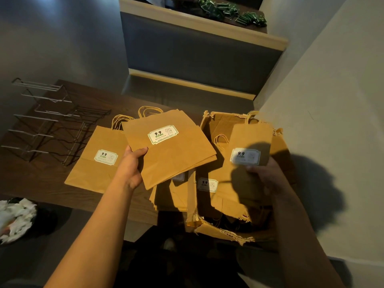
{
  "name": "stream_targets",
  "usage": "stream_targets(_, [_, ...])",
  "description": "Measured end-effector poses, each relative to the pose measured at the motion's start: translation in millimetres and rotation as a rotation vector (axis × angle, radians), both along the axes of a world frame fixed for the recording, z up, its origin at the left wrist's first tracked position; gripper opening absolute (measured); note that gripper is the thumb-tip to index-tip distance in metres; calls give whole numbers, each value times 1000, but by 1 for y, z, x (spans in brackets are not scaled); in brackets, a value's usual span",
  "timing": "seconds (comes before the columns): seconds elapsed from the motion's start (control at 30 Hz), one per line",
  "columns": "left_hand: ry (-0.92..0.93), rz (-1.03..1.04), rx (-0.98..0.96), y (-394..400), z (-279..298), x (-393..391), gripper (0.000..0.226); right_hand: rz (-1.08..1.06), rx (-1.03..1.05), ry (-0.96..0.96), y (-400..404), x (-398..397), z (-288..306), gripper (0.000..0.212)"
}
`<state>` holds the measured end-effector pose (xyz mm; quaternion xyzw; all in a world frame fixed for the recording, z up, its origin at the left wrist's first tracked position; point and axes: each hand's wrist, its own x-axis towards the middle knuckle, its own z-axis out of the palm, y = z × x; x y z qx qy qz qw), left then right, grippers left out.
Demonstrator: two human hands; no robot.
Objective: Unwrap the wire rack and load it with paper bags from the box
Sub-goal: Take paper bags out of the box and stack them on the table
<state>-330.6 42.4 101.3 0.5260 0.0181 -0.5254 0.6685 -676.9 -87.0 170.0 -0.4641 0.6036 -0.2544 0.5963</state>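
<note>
A flat paper bag [170,148] is pinched at its near left corner in the grip of the left hand [133,163], thumb on top, above the bench [41,183]. A second bag [249,146], blurred, is clamped by the right hand [268,177] over the torn cardboard box [228,231] at the bench's right edge. Another bag [97,161] is laid flat mid-bench. The bare wire rack [52,121] is seen toward the far left corner.

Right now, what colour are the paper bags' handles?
Tan, like the paper bags; handles show best in the head view.
</note>
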Motion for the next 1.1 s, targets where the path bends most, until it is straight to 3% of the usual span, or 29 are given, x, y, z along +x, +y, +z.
stream_targets(0.07, [-6, 11, -4, 0, 4, 6, 31, -2, -59, -84, 4, 16, 23, 64])
stream_targets(0.23, [35, 97, -40, 10, 14, 41, 28, 4, -61, -227, 20, 88, 55, 34])
stream_targets(0.3, [57, 137, -56, 17, 16, 58, 31, 74, -106, -185, 25, 118, 52, 35])
stream_targets(0.47, [56, 217, -11, 41, 16, 96, 33, 191, -76, -47, 37, 198, 7, 60])
stream_targets(0.6, [87, 274, 36, 59, -1, 116, 36, 215, -150, 193, 56, 239, -56, 99])
stream_targets(0.67, [92, 276, 58, 66, -8, 121, 43, 245, -196, 402, 62, 242, -91, 106])
stream_targets(0.73, [91, 273, 88, 75, -14, 129, 44, 302, -324, 725, 69, 243, -124, 94])
stream_targets(0.8, [102, 279, 109, 85, -21, 136, 44, 379, -247, 1025, 67, 241, -147, 79])
stream_targets(0.87, [115, 286, 138, 93, -27, 145, 46, 451, -137, 1141, 71, 239, -153, 74])
stream_targets(0.97, [106, 257, 178, 100, -34, 155, 47, 586, -234, 1288, 85, 244, -158, 68])
stream_targets(1.03, [75, 225, 201, 103, -34, 160, 48, 590, -344, 1247, 90, 252, -160, 72])
stream_targets(1.1, [45, 190, 216, 104, -35, 165, 46, 494, -459, 955, 90, 267, -156, 49])
